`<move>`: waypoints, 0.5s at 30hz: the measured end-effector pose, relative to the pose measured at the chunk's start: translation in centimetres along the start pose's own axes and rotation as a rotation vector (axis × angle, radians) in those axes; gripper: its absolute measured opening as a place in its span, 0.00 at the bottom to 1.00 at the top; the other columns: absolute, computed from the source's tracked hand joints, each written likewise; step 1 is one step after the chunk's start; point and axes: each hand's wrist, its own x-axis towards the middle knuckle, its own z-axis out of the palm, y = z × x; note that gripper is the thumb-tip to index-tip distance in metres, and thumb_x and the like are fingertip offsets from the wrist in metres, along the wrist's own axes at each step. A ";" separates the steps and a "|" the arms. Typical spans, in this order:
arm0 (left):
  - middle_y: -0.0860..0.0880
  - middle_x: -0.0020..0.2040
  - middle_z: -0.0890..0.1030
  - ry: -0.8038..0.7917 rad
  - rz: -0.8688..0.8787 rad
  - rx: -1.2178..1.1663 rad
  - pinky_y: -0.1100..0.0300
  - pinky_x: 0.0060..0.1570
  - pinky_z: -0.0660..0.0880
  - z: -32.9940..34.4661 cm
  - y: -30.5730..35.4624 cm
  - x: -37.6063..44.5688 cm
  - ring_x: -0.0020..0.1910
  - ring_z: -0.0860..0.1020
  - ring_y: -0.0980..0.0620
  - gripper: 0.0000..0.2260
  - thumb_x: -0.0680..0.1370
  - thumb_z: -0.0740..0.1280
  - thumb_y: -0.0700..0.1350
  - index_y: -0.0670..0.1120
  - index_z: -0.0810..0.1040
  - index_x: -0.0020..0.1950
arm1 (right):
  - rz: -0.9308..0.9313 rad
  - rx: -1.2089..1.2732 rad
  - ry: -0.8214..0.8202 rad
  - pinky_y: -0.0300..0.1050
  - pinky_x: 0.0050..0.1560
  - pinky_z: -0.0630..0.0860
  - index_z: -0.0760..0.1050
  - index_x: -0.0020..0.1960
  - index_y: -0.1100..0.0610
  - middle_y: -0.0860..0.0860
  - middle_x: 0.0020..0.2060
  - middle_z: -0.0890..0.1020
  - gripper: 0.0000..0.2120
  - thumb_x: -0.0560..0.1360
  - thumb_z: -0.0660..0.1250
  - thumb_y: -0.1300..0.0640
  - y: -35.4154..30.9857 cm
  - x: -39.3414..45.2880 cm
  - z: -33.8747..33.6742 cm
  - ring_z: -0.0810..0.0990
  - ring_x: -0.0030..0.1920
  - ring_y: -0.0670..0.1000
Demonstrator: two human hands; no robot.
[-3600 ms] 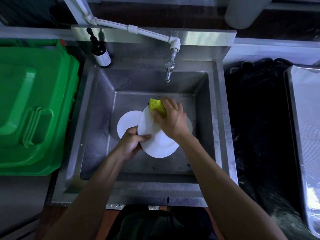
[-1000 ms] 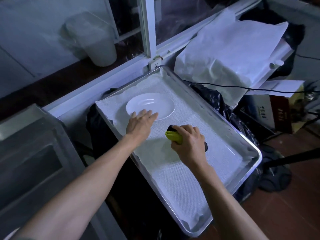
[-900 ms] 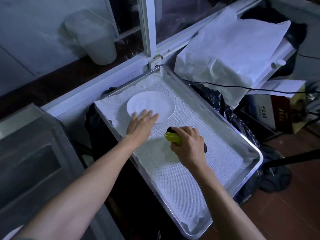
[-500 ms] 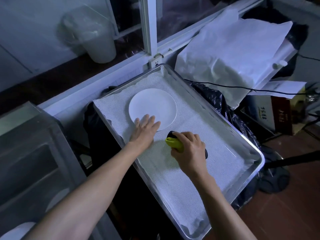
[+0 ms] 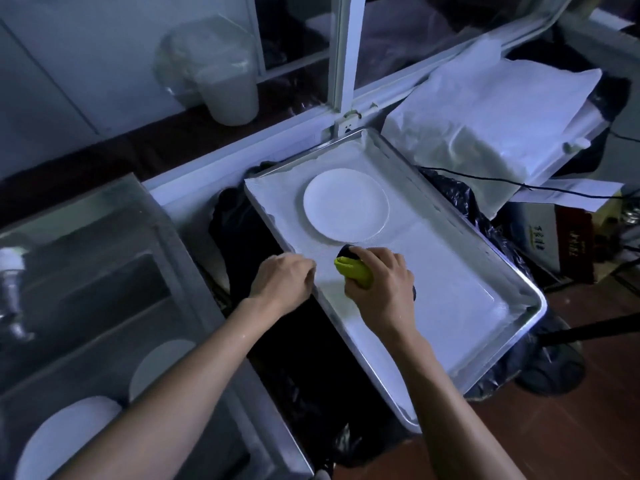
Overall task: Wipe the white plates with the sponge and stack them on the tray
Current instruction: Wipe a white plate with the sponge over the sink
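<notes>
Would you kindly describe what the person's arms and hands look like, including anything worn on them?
Both forearms are bare up to the frame edge, with no sleeves visible. The left hand and right hand wear no gloves, and no rings, watch or bracelets show.

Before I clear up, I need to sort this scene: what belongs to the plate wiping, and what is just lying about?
For the job: plate on the tray, tray, sponge held by the right hand, plates in the sink, sink, left hand.

Lying about: white bucket, crumpled paper, black cable.
</notes>
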 end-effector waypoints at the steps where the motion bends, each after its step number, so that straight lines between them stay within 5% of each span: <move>1: 0.48 0.41 0.82 0.039 -0.013 -0.043 0.53 0.41 0.75 -0.6 -0.9 -1.7 0.45 0.80 0.43 0.08 0.79 0.64 0.44 0.46 0.81 0.42 | -0.023 0.008 0.002 0.51 0.52 0.68 0.79 0.62 0.44 0.43 0.53 0.79 0.25 0.67 0.74 0.59 -1.4 -0.3 0.4 0.73 0.53 0.53; 6: 0.46 0.51 0.86 0.147 -0.152 -0.191 0.50 0.50 0.80 -2.3 -7.1 -10.9 0.52 0.83 0.43 0.09 0.79 0.67 0.41 0.44 0.86 0.54 | -0.151 0.024 -0.080 0.52 0.55 0.69 0.77 0.65 0.43 0.43 0.54 0.78 0.27 0.67 0.75 0.55 -9.6 -2.6 3.6 0.73 0.56 0.52; 10: 0.42 0.51 0.83 0.077 -0.246 -0.259 0.50 0.51 0.77 -3.1 -12.7 -18.9 0.51 0.80 0.40 0.09 0.81 0.63 0.36 0.41 0.84 0.54 | -0.273 0.034 -0.156 0.55 0.54 0.72 0.78 0.66 0.46 0.46 0.57 0.79 0.27 0.68 0.75 0.54 -16.0 -5.4 7.3 0.75 0.56 0.54; 15: 0.43 0.68 0.78 -0.001 -0.518 -0.197 0.50 0.64 0.72 -3.6 -18.7 -28.2 0.66 0.75 0.40 0.17 0.81 0.63 0.42 0.46 0.78 0.70 | -0.363 0.050 -0.256 0.59 0.52 0.74 0.78 0.66 0.49 0.49 0.57 0.79 0.24 0.69 0.74 0.54 -22.1 -10.0 13.4 0.75 0.55 0.57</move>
